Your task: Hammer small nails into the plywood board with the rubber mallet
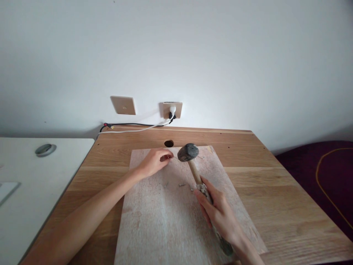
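Observation:
My right hand (217,206) is wrapped around the worn handle of a mallet (188,152), whose dark, blocky head is raised over the far part of a pale wooden board (154,228). To the left of that head, my left hand (158,162) pinches a thin, light nail between thumb and forefinger; only a sliver shows past the fingertips. Several small metal nails stand or lie on the board: one nail (166,184) left of centre, another nail (182,184) near the middle, and one nail (203,158) right of the mallet head.
The board lies on a wooden table (261,206) with a round cable hole (169,143) behind it. Against the wall, cables (132,127) run to a socket (178,110). A white desk (35,191) adjoins on the left; a dark purple surface (309,165) is at the right.

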`<state>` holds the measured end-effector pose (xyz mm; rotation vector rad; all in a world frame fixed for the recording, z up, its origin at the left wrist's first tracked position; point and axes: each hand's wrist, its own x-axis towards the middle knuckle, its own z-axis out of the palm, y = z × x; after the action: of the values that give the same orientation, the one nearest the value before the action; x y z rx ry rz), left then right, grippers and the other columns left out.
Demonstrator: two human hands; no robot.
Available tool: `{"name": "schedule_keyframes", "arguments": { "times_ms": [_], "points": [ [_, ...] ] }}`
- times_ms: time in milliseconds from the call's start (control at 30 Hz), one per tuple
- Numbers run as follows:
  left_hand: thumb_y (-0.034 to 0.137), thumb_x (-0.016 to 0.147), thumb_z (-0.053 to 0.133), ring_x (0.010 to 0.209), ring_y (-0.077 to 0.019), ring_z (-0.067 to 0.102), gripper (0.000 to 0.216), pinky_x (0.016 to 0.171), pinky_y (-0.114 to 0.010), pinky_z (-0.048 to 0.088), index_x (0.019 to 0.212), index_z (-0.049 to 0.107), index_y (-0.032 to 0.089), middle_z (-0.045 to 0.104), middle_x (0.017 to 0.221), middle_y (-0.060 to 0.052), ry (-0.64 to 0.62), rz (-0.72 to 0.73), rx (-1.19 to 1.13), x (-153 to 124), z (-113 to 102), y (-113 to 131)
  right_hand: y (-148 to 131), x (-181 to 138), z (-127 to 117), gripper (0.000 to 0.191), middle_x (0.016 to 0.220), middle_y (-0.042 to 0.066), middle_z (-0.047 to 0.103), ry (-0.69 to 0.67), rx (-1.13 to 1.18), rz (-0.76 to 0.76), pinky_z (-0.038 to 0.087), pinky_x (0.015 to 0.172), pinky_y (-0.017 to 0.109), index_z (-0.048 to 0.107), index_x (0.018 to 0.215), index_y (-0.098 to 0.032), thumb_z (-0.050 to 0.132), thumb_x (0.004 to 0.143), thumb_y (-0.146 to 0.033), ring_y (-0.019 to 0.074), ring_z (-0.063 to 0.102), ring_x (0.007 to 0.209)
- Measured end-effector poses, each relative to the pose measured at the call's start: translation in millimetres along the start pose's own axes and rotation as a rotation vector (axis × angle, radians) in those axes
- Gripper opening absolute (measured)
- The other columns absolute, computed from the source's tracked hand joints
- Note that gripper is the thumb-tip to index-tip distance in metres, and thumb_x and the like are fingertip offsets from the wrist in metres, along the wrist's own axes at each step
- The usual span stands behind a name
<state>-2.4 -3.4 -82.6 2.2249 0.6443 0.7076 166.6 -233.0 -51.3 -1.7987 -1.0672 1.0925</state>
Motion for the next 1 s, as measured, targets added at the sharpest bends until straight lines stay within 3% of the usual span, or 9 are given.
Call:
{"name": "schedule_keyframes", "arguments": {
  "times_ms": [167,333,500,700,933,1000],
  "points": [
    [0.011,0.092,0.069,0.085,-0.0131,0.07,0.013,0.081,-0.024,0.053,0.092,0.078,0.021,0.078,0.091,-0.002,-0.011,0.023,0.013,-0.6,0.4,-0.7,2.7,0.2,-0.5,0.08,0.047,-0.009,0.046,0.023,0.003,-0.022,0.034,0.037,0.021,0.052,0.148,-0.006,0.056,0.098,-0.068,0.0106,0.039,0.038],
    [0.011,0.089,0.073,0.086,-0.012,0.069,0.011,0.079,-0.023,0.053,0.092,0.079,0.02,0.076,0.104,-0.004,-0.047,-0.03,-0.021,1.5,0.2,1.8,2.6,1.1,-0.4,0.075,0.046,-0.009,0.047,0.002,-0.002,-0.011,0.034,0.037,0.021,0.051,0.15,-0.008,0.055,0.1,-0.065,0.0114,0.04,0.036],
    [0.004,0.087,0.068,0.074,-0.0097,0.066,0.02,0.073,-0.02,0.048,0.097,0.077,0.019,0.077,0.086,0.0,-0.051,-0.085,-0.065,3.0,-0.6,4.4,2.2,3.8,1.6,0.065,0.05,-0.009,0.048,-0.023,-0.031,-0.043,0.033,0.039,0.02,0.052,0.15,-0.013,0.052,0.104,-0.059,0.0109,0.041,0.039],
    [0.0,0.082,0.065,0.071,-0.0097,0.064,0.039,0.071,-0.02,0.046,0.115,0.07,0.02,0.074,0.082,0.003,-0.056,-0.155,-0.099,2.7,-1.1,7.5,-6.2,7.0,4.5,0.067,0.05,-0.007,0.048,-0.038,-0.125,-0.073,0.032,0.038,0.022,0.055,0.15,-0.011,0.054,0.103,-0.058,0.0123,0.043,0.039],
    [0.006,0.072,0.072,0.074,-0.0111,0.058,0.029,0.07,-0.022,0.044,0.095,0.061,0.019,0.064,0.085,0.003,0.026,-0.139,-0.002,4.7,-10.8,11.6,-5.9,6.4,6.2,0.067,0.054,-0.005,0.053,-0.067,-0.178,-0.081,0.035,0.039,0.023,0.053,0.152,-0.01,0.049,0.105,-0.058,0.0133,0.048,0.04],
    [0.012,0.074,0.073,0.077,-0.0132,0.059,0.024,0.071,-0.024,0.045,0.093,0.059,0.02,0.064,0.088,0.002,-0.038,-0.119,0.096,3.5,-17.6,23.5,-3.4,4.6,4.3,0.065,0.054,-0.006,0.052,-0.054,-0.162,-0.086,0.035,0.039,0.022,0.054,0.149,-0.012,0.05,0.104,-0.059,0.0126,0.046,0.04]
  ]
}}
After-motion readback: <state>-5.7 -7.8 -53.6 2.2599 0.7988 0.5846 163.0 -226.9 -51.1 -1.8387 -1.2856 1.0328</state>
